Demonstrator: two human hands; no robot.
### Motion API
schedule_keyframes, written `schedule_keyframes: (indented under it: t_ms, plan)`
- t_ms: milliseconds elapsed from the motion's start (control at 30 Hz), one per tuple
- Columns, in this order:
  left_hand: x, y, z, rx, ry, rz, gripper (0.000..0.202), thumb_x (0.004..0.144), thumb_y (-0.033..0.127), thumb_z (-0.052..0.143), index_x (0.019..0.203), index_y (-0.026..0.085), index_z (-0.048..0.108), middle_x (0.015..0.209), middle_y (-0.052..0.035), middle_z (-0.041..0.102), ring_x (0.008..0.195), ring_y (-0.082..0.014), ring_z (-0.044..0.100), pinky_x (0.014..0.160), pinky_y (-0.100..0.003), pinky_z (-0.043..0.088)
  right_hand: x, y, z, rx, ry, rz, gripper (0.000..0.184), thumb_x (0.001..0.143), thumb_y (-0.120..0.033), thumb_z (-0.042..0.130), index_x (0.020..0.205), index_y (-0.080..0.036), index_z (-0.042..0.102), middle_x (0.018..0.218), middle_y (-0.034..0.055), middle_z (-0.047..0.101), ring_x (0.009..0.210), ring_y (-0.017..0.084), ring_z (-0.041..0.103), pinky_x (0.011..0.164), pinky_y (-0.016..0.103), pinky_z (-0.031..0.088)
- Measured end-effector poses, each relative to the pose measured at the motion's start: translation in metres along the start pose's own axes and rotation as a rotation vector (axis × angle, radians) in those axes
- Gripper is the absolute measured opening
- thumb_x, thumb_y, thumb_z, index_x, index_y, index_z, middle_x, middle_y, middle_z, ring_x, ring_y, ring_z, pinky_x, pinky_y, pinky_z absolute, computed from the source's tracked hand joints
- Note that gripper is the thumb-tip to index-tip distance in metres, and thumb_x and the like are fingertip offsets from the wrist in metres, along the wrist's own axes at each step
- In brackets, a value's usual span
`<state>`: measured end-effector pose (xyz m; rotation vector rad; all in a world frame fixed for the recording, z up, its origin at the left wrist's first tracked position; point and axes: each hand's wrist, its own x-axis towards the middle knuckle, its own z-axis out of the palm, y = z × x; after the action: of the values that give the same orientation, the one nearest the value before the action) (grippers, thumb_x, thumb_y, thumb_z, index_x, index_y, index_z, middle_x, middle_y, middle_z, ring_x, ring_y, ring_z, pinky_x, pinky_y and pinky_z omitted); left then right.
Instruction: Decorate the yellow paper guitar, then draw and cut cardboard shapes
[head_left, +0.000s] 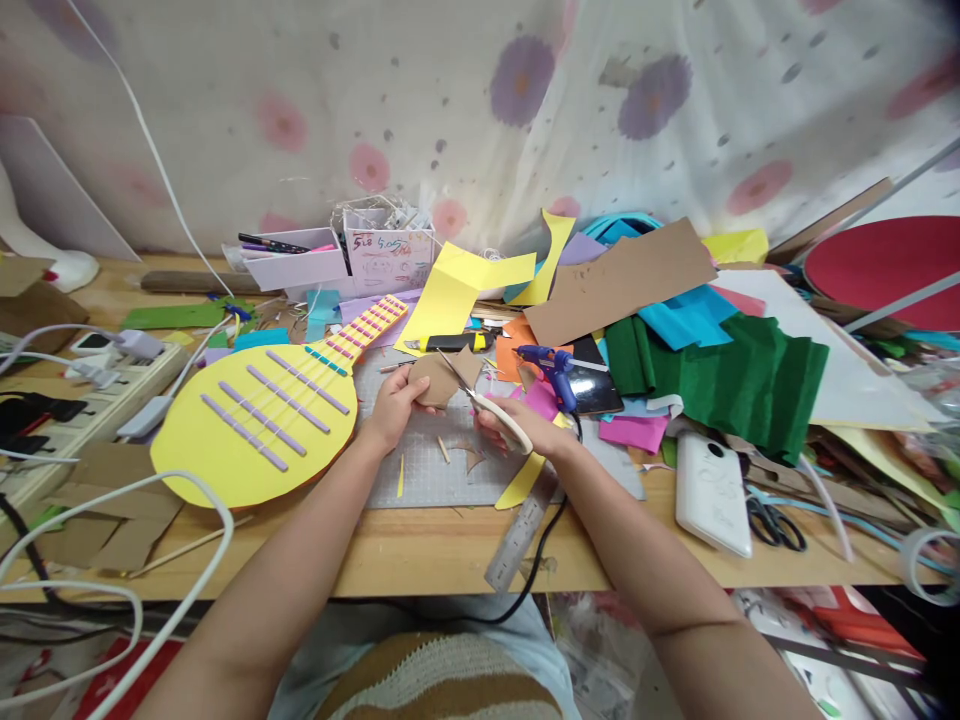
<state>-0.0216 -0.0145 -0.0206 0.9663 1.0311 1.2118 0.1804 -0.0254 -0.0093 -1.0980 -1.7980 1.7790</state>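
Note:
Between thumb and fingers, my left hand (393, 405) pinches a small piece of brown cardboard (439, 382) above the grey cutting mat (416, 465). My right hand (517, 425) is closed round the pale handles of a pair of scissors (504, 418). Their metal blades point up and left and lie across the cardboard at its right side. Cardboard offcuts (471, 457) and a thin yellow sliver (400, 478) lie on the mat under my hands. To the left rests a yellow paper lute (259, 425) with purple strips and white strings.
A blue glue gun (553, 370) and a yellow utility knife (450, 343) lie behind my hands. A steel ruler (521, 530) overhangs the front edge beside a black cable. On the right are a white power bank (712, 490), black scissors (776, 522) and green crepe paper (739, 380).

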Motion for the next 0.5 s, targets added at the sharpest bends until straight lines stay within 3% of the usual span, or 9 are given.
schedule_keyframes:
  t_ms: [333,500]
  plan:
    - [-0.001,0.004,0.002,-0.005,0.007,-0.026,0.029,0.062,0.031,0.064,0.082,0.014,0.052,0.064,0.0007,0.061,0.048,-0.0112,0.056,0.044,-0.024,0.048,0.009,0.012,-0.002,0.153,0.034,0.096,0.042,0.066,-0.052,0.067,0.072,-0.018,0.042,0.049,-0.0100,0.034,0.036,0.002,0.030,0.033,0.017,0.024]
    - [0.000,0.002,0.001,-0.006,-0.006,-0.011,0.030,0.064,0.029,0.063,0.087,0.014,0.052,0.069,0.0002,0.062,0.053,-0.0120,0.058,0.045,-0.023,0.048,0.010,0.009,-0.001,0.153,0.042,0.111,0.045,0.062,-0.053,0.068,0.071,-0.019,0.041,0.045,-0.0112,0.031,0.034,0.002,0.027,0.031,0.018,0.022]
